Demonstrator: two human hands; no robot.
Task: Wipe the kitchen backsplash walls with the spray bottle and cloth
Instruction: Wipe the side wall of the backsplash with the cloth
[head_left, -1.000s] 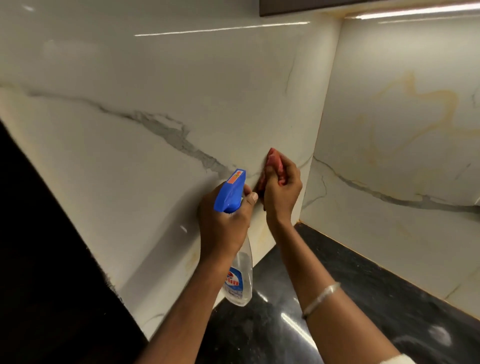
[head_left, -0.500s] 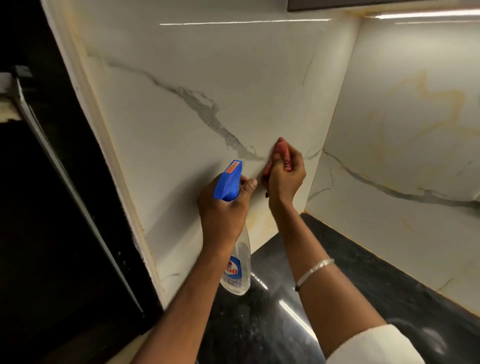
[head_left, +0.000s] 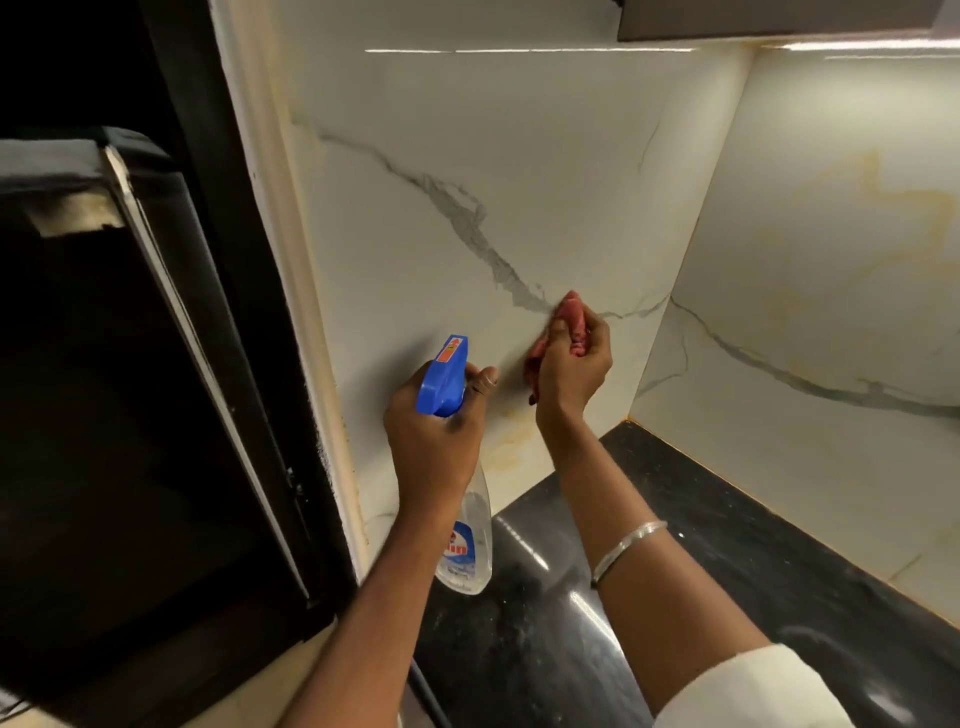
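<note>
My left hand (head_left: 434, 441) grips the neck of a clear spray bottle (head_left: 467, 540) with a blue trigger head (head_left: 441, 379), its nozzle aimed at the white marble backsplash wall (head_left: 467, 171). My right hand (head_left: 571, 369) holds a bunched red cloth (head_left: 574, 325) and presses it against that wall, on the grey vein near the inner corner. The two hands are close together, the bottle just left of the cloth.
A second marble wall (head_left: 831, 260) meets the first at the corner on the right. Below lies a glossy black countertop (head_left: 701, 545). A dark appliance or cabinet (head_left: 130, 389) fills the left. An upper cabinet edge (head_left: 779, 21) with a light strip is overhead.
The view has swung left, bringing the wall's left edge and the dark appliance into sight. My hands stay on the same patch of wall, the cloth still on the vein.
</note>
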